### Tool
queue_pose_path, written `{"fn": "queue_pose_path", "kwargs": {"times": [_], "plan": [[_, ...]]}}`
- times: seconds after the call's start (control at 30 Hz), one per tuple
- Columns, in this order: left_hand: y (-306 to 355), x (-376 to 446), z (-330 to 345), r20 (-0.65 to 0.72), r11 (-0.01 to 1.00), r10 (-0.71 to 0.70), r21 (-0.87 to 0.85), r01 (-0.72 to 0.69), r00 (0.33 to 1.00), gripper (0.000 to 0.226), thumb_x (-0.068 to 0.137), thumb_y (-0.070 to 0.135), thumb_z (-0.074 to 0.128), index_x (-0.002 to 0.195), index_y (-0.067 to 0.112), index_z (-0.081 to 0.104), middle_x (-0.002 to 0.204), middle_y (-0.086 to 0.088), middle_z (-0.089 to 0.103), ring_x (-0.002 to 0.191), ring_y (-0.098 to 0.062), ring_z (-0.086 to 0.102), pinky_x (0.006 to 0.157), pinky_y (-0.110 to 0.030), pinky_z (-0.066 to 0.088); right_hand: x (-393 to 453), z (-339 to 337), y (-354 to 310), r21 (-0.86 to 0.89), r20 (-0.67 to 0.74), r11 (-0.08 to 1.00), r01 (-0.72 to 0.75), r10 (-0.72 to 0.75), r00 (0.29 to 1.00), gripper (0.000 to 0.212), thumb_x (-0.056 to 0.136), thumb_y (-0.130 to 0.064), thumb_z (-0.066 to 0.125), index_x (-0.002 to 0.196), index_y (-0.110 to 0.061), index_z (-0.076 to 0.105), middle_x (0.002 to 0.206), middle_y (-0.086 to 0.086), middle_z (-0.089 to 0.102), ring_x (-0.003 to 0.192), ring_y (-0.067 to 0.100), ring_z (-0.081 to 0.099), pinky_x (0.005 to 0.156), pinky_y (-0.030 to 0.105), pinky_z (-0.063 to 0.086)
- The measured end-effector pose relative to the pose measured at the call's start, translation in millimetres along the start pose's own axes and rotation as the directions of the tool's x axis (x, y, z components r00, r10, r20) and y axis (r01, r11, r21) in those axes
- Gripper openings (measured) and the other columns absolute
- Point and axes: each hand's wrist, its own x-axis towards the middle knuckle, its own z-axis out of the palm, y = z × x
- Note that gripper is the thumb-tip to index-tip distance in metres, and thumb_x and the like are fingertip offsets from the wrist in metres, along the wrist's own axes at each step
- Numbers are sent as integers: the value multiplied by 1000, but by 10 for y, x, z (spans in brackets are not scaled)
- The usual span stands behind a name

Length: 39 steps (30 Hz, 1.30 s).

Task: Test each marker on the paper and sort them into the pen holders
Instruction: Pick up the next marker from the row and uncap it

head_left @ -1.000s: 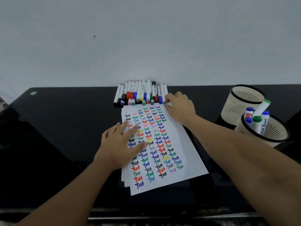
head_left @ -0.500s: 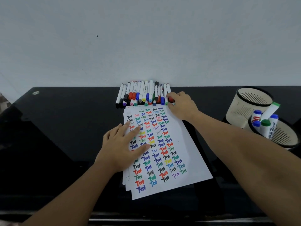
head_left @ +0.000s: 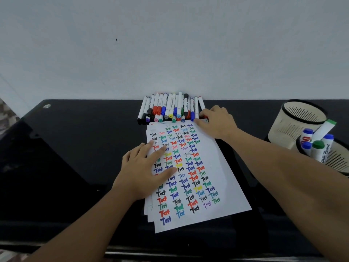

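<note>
One marker (head_left: 201, 107) at row's right end, pinched by right hand (head_left: 217, 121); left hand (head_left: 145, 171) flat, steadying paper (head_left: 204, 178). Next: lift, uncap.

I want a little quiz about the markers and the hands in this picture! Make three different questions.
1. True or false: the left hand lies flat on the paper.
2. Which pen holder has markers: A) the far pen holder B) the near pen holder?
3. Fill in: the right hand reaches the ___ end of the row of markers.

Key: 1 true; 2 B; 3 right.
</note>
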Motion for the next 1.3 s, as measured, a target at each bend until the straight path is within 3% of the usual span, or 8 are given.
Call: {"fn": "queue_pose_path", "kwargs": {"times": [0.13, 0.43, 0.63, 0.73, 0.9, 1.03, 1.17, 1.3], "plan": [[4, -1, -1, -2, 1000, 1, -2, -1, 1000, 88, 75, 99, 13, 154, 59, 6, 168, 15, 2, 154, -13, -4, 123, -43, -1, -32, -27, -9, 19, -70, 1000, -7, 9, 998, 51, 97, -69, 47, 124, -26, 58, 116, 4, 55, 107, 22, 54, 93, 44, 53], [-3, 10, 11, -8, 1000, 1, -6, -2, 1000, 90, 74, 100, 11, 154, 58, 7, 168, 15, 3, 155, -14, -2, 124, -44, 0, -231, -208, -60, 94, -487, 991, 97, -39, 873, 7, 105, -18, 52, 111, -15, 52, 101, 8, 56, 86, 23, 50, 74, 46, 53], [2, -3, 5, -25, 1000, 11, -24, -11, 1000, 90, 75, 99, 14, 154, 57, 11, 168, 15, 5, 154, -13, -1, 124, -43, 0, -561, -370, -219, 389, -569, 878, 280, -11, 822, 29, 97, -15, 64, 125, -12, 56, 109, -2, 56, 96, 16, 54, 83, 32, 50], [1, -5, 8, -32, 999, 10, -33, -11, 999, 89, 77, 98, 16, 155, 56, 12, 168, 14, 6, 154, -13, -1, 123, -43, 1, -681, -382, -343, 326, -595, 870, 370, -116, 795, 24, 98, -17, 65, 122, -10, 64, 111, 3, 56, 97, 14, 54, 84, 32, 53], [4, -14, 8, -63, 997, 15, -78, -20, 998, 87, 80, 94, 21, 155, 51, 20, 168, 11, 13, 154, -14, 5, 123, -43, 3, -857, -327, -543, 105, -393, 857, 505, -430, 813, 31, 108, -24, 52, 137, -14, 55, 134, 10, 50, 97, 21, 63, 81, 37, 60], [2, -19, 8, -136, 986, 12, -161, -34, 991, 78, 89, 82, 35, 156, 43, 29, 165, 7, 24, 152, -15, 15, 123, -44, 10, -936, -290, -626, -154, -137, 768, 621, -639, 757, 58, 104, -13, 58, 157, -26, 36, 120, 6, 55, 99, 20, 53, 78, 35, 52], [-18, -45, 10, -277, 964, 37, -242, -107, 960, 70, 96, 69, 43, 153, 30, 40, 152, 5, 46, 141, -14, 35, 118, -44, 31, -1056, -246, -682, 65, 61, 858, 510, -513, 856, 57, 109, -39, 50, 161, -26, 31, 132, 3, 59, 118, 22, 53, 98, 35, 45], [-5, -57, 12, -303, 963, 24, -250, -104, 953, 64, 98, 57, 50, 154, 27, 40, 145, 5, 51, 135, -13, 39, 113, -39, 37, -1123, -201, -714, -4, 94, 852, 524, -522, 848, 40, 109, -47, 42, 139, -24, 56, 122, 0, 65, 109, 19, 59, 91, 36, 51]]}}
